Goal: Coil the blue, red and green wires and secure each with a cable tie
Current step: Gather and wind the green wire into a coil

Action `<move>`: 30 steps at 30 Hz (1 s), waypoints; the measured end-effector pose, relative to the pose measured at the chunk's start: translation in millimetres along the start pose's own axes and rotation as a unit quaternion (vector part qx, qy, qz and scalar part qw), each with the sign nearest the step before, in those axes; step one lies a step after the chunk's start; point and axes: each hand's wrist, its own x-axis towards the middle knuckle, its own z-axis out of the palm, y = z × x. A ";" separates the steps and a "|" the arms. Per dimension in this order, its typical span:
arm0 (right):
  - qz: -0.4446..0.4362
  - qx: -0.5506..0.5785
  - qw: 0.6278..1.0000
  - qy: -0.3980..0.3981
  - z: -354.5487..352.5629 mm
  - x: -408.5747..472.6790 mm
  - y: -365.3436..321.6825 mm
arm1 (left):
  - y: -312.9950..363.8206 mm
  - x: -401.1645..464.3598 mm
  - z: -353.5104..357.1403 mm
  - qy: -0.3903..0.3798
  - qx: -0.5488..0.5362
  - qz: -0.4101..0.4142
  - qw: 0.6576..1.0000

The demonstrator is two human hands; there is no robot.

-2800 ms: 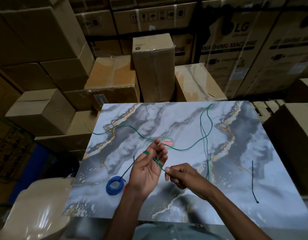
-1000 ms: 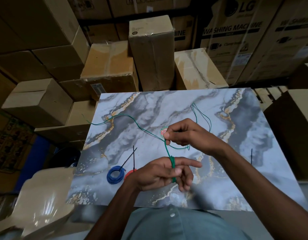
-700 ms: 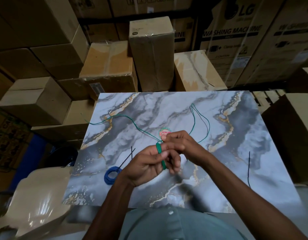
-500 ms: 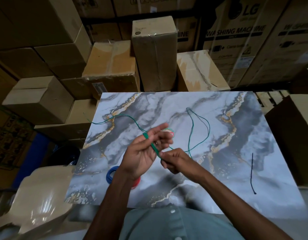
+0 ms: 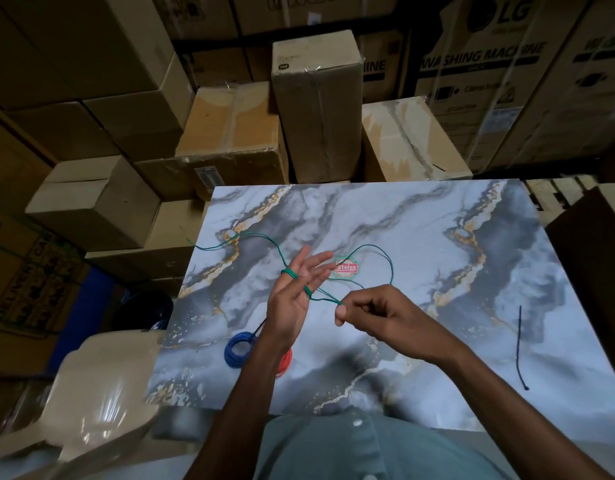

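Few green wire (image 5: 268,242) turns sit loose round straight, spread fingers of left hand (image 5: 292,299) w/ right hand (image 5: 371,311) pinching the strand over the table (image 5: 437,271); slack pull could slip them off.

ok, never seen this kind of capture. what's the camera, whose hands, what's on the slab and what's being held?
There is no machine here: a person works with bare hands, and the single picture comes from a wide-angle camera worn on their head, looking forward and down.

The left hand is held up with fingers straight, and the green wire is looped around those fingers. The right hand pinches the same wire just beside it. The rest of the wire trails loose over the marble-patterned board.

Near the left forearm lie a finished blue coil and a red coil, the red one mostly hidden by the arm. A loose black cable tie lies at the right of the board. A round sticker sits mid-board. Cardboard boxes are stacked behind.
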 end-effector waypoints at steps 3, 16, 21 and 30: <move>-0.018 0.000 1.000 -0.005 -13.1 1.4 -12.2 | -5.0 -12.5 13.8 -0.033 0.038 -0.041 0.998; -0.018 -0.037 0.999 -0.001 -46.4 19.1 -30.5 | -5.6 -45.9 63.4 -0.219 0.079 -0.184 0.955; 0.009 0.006 1.000 0.011 -44.8 31.5 -9.0 | 4.6 -50.0 70.7 -0.244 0.020 -0.208 0.947; 0.094 0.131 0.987 0.026 -19.9 32.5 56.8 | 14.7 -41.7 63.2 -0.180 -0.098 -0.155 0.966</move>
